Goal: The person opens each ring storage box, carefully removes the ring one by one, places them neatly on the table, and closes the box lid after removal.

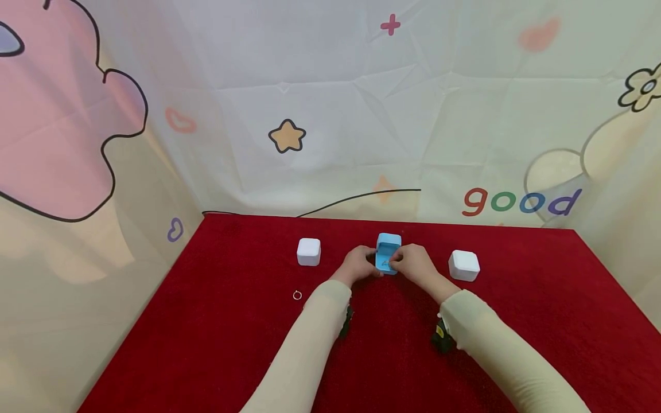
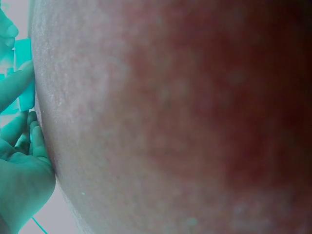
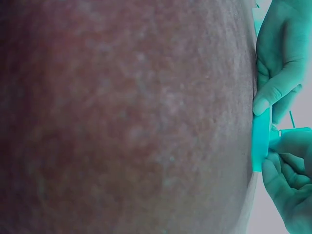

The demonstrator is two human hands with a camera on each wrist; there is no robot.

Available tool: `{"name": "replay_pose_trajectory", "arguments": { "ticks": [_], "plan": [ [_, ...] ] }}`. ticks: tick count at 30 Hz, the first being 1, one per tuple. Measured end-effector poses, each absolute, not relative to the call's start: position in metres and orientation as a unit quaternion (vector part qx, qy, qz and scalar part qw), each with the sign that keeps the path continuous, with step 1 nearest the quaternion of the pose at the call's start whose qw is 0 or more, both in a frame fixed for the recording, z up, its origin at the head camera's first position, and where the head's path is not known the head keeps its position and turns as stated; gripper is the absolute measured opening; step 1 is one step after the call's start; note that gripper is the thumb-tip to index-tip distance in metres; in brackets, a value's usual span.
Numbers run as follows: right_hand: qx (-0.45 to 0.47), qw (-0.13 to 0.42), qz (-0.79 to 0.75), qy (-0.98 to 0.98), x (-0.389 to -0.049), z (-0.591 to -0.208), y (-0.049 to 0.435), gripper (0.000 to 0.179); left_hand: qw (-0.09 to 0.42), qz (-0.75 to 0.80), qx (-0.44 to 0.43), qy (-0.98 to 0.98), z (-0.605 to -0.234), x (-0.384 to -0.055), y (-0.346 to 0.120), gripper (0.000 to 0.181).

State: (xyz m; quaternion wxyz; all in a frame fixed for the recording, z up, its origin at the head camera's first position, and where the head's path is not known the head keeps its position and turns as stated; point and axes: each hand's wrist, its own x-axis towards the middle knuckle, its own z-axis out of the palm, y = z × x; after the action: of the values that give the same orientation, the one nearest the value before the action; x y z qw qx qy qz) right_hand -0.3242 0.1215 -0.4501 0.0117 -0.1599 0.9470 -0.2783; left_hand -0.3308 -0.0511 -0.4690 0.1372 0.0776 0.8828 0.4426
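An open light-blue ring box (image 1: 388, 244) stands on the red cloth with its lid raised at the back. My left hand (image 1: 357, 265) grips the box from its left side, thumb along the front in the left wrist view, where part of the blue box (image 2: 25, 95) shows. At the box's right, my right hand (image 1: 417, 264) has thumb and forefinger together over the insert, pinching a small ring (image 1: 385, 263) there. The fingertips hide part of that ring. In the right wrist view, both hands meet at the box (image 3: 261, 139).
Left of the hands stands a closed white box (image 1: 308, 252); another white box (image 1: 464, 265) is to the right. A loose silver ring (image 1: 296, 295) lies on the red cloth (image 1: 217, 321) beside the left forearm. A printed curtain (image 1: 330, 132) hangs behind the table.
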Motion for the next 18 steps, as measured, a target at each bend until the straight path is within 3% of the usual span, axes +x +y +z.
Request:
{"name": "replay_pose_trajectory", "arguments": {
  "ticks": [18],
  "plan": [
    [-0.134,0.023,-0.314,0.939,-0.3239,-0.4554,0.1255,0.018,0.133,0.433,0.078,0.888,-0.4701,-0.3314,-0.0506,0.059]
  ]
}}
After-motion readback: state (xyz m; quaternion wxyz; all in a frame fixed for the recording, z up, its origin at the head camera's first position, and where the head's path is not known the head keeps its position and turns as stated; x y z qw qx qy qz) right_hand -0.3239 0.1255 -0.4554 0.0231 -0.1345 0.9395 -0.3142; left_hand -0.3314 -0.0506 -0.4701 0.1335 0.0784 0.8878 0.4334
